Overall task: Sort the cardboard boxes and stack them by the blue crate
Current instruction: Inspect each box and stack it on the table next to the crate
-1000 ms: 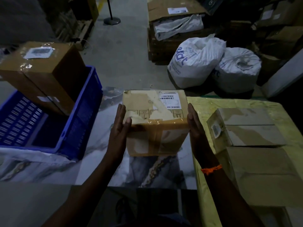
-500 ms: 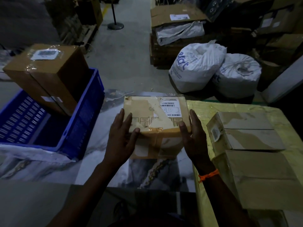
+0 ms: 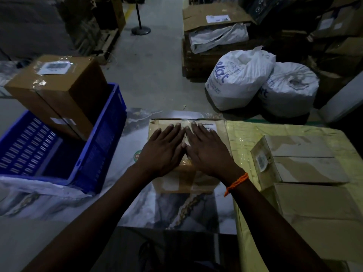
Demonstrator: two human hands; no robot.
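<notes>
Flat on the lid of the taped brown cardboard box (image 3: 176, 183), side by side with fingers straight and grasping nothing: left hand (image 3: 163, 152) and right hand (image 3: 206, 152), pinning it to the marbled tabletop (image 3: 176, 211) just beside the blue plastic crate (image 3: 98, 154) at its 9 o'clock. Probably best to press evenly, then slide palms to opposite side walls before lifting, keeping clear of the tilted brown carton (image 3: 59, 89) leaning in that crate at 10 o'clock.
</notes>
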